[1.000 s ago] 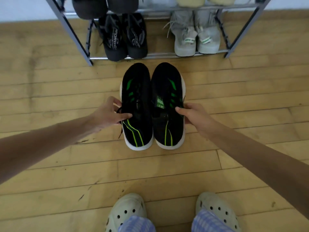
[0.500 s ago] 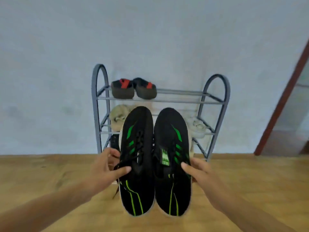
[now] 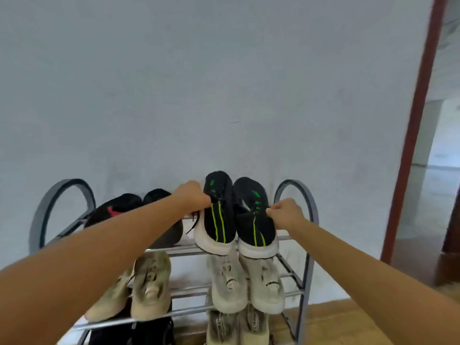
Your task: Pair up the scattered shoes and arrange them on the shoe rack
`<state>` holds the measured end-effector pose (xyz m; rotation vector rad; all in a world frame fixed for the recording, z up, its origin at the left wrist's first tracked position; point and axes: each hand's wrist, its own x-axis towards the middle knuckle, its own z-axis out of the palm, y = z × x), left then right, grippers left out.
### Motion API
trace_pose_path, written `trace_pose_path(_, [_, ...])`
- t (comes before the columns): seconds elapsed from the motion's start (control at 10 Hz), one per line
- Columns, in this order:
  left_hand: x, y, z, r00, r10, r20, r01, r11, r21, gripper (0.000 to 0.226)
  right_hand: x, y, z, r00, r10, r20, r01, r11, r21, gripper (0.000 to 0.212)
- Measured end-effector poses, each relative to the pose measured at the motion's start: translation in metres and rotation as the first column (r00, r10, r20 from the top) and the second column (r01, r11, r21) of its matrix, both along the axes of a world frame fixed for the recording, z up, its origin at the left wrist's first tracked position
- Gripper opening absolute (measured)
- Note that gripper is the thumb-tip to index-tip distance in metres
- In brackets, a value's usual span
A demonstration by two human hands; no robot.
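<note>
A pair of black sneakers with green stripes and white soles sits side by side at the right end of the top shelf of the grey metal shoe rack (image 3: 308, 267). My left hand (image 3: 193, 198) grips the left black sneaker (image 3: 218, 215) at its opening. The right black sneaker (image 3: 252, 220) is held at its side by my right hand (image 3: 286, 214). Both heels hang over the shelf's front bar. Black slippers with red patches (image 3: 117, 210) occupy the left of the top shelf, partly behind my left arm.
On the middle shelf stand beige sneakers (image 3: 146, 290) at the left and pale grey sneakers (image 3: 246, 282) at the right. More shoes fill the bottom shelf. A white wall is right behind the rack. A brown door frame (image 3: 410, 135) rises at the right over the wooden floor.
Both hands lifted the black sneaker pair from the floor up to the right end of the rack's top shelf. The view rose from the floor to the wall.
</note>
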<state>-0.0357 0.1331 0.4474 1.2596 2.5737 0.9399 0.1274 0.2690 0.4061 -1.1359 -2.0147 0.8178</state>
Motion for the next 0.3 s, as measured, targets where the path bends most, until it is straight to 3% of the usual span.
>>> trace_pose_path(0.1, [-0.010,0.033,-0.022,0.997,-0.074,-0.038,0.059,0.950,-0.306,0.016,-0.022,0.031,-0.014,0.971,0.030,0.236,-0.031,1.000,0.004,0.032])
trace_pose_path(0.2, [-0.020,0.038,-0.023,0.992,-0.127,0.026,0.128,0.941,-0.313,0.027,-0.024,0.036,-0.006,0.963,0.095,0.253,-0.105,0.994,0.026,0.027])
trace_pose_path(0.3, [-0.022,0.008,-0.027,0.978,-0.142,0.152,0.175,0.957,-0.230,0.024,0.001,0.002,0.019,0.988,0.125,0.092,-0.111,0.982,-0.152,0.046])
